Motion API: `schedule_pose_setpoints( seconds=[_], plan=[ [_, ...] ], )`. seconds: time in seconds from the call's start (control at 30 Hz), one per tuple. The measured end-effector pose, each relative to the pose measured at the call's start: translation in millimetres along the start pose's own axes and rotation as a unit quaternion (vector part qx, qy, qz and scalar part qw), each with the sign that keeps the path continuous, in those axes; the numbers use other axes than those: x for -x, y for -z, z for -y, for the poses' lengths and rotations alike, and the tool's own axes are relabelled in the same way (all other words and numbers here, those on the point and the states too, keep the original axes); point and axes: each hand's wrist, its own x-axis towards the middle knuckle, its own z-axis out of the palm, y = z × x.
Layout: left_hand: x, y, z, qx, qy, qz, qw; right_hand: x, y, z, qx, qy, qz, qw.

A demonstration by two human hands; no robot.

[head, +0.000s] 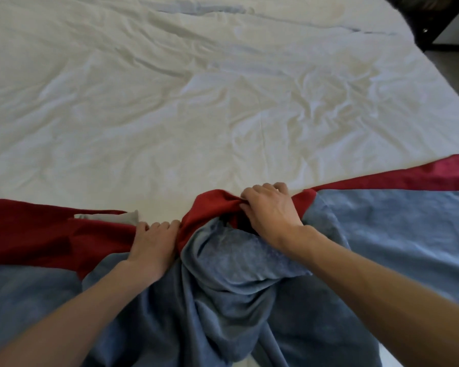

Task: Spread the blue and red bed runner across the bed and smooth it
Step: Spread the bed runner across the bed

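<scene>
Crosswise on bed (pixel 223 102), runner (pixel 382 221) bunched midway, right hand (pixel 269 210) grip clenching red fold, left hand (pixel 151 247) pressing flat.

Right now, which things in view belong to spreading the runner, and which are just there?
Job: bed runner, bunched at its middle; white duvet under it; left hand; right hand, gripping the red edge.
Not part: dark furniture at the far corner.

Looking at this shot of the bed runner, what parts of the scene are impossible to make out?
Head view only:
- Both ends of the bed runner: cut off by the left and right frame edges.
- Fingertips of the right hand: curled into the bunched red fabric.
- Palm of the left hand: pressed face down.
- Dark furniture at top right: cropped and too dim to identify.
- Near edge of the bed: covered by the runner.
</scene>
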Motion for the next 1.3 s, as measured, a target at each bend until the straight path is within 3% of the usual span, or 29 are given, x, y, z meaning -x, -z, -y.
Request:
schedule_pose_setpoints(
  seconds=[0.3, 0.47, 0.63, 0.8, 0.9, 1.0, 1.07, 1.3],
  plan=[
    [-10.3, 16.7, 38.2, -0.003, 0.032, -0.079, 0.996, -23.8, 5.0, -23.7, 0.086, -0.061, -0.004, 0.994],
    [-15.2, 28.1, 73.5, -0.024, 0.08, -0.08, 0.993, -30.2, 3.2, -28.7, 0.102, -0.112, 0.001, 0.989],
    [-25.4, 26.0, 60.5, 0.012, 0.101, -0.08, 0.992, -32.4, -10.8, -22.4, 0.064, -0.164, 0.01, 0.984],
    [-38.1, 19.4, 33.8, 0.07, 0.003, -0.042, 0.997, -44.0, -4.5, -19.8, -0.07, -0.119, 0.021, 0.99],
    [-40.1, 17.9, 28.2, 0.059, 0.0, -0.036, 0.998, -61.9, 2.7, 0.2, -0.147, -0.051, 0.083, 0.984],
    [-37.5, 18.8, 27.0, 0.031, -0.006, -0.049, 0.998, -69.6, 0.6, 25.8, -0.116, 0.043, 0.171, 0.977],
    [-36.3, 20.1, 26.5, 0.018, -0.001, -0.065, 0.998, -69.1, -3.0, 34.2, -0.082, 0.072, 0.156, 0.982],
    [-40.8, 17.9, 36.4, 0.017, 0.034, -0.106, 0.994, -68.5, -3.9, 12.3, 0.036, -0.007, 0.069, 0.997]
  ],
)
